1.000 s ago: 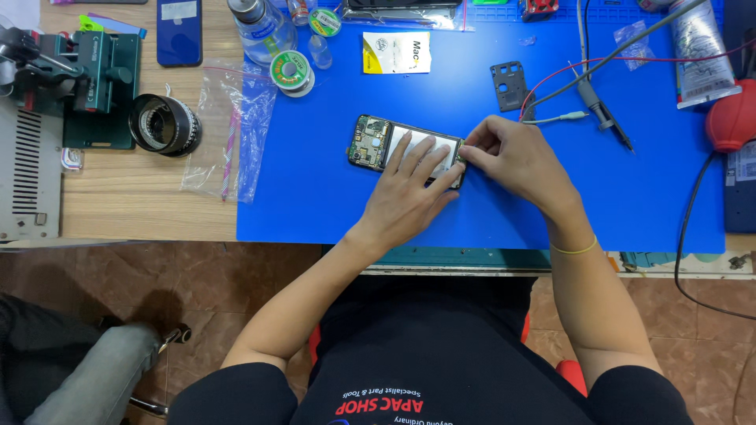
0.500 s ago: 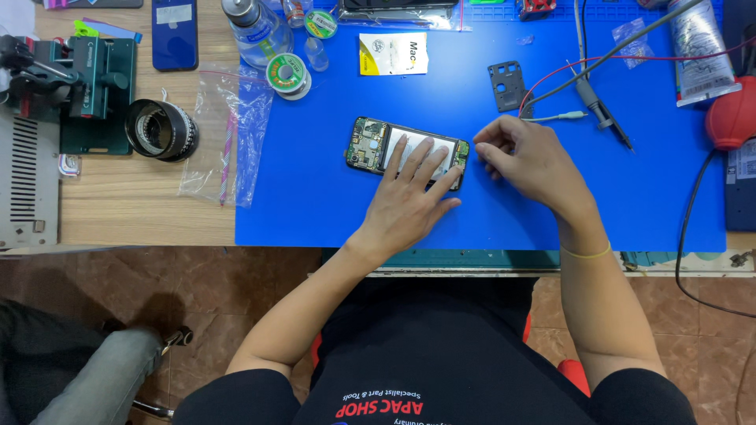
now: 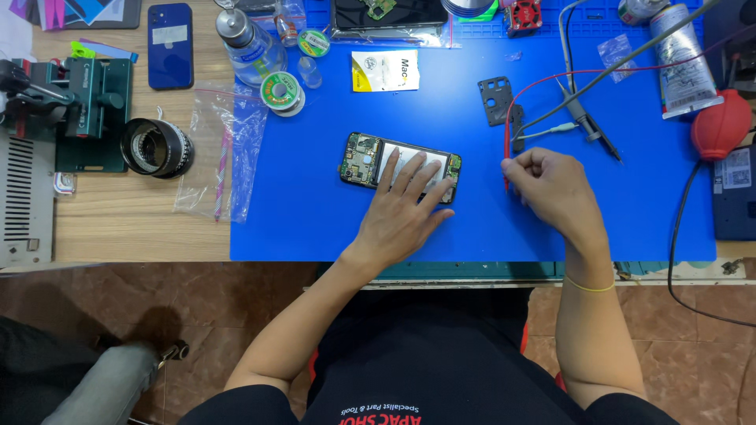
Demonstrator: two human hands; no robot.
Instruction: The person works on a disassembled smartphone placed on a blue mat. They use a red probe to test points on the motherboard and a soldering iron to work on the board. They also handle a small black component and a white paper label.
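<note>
A left hand (image 3: pixel 403 211) lies flat and open on an opened phone (image 3: pixel 399 167) on a blue work mat (image 3: pixel 315 212), while the right hand (image 3: pixel 551 191) is curled into a loose fist just beside it.

The left hand's fingers (image 3: pixel 413 175) spread across the pale middle of the phone, which lies lengthwise near the mat's centre with its back off and its green circuit board (image 3: pixel 360 158) exposed at the left end. The right hand rests on the mat clear of the phone, thumb against forefinger; whether it pinches anything cannot be told, though a thin red wire (image 3: pixel 506 130) runs down to it. Beyond the knuckles lie a dark metal plate (image 3: pixel 496 100) and a probe (image 3: pixel 587 126). Further off are a solder spool (image 3: pixel 282 92), a clear bottle (image 3: pixel 250 45), a blue phone (image 3: pixel 170 46), a black lens (image 3: pixel 156 147) and a red rubber blower (image 3: pixel 721 135).
</note>
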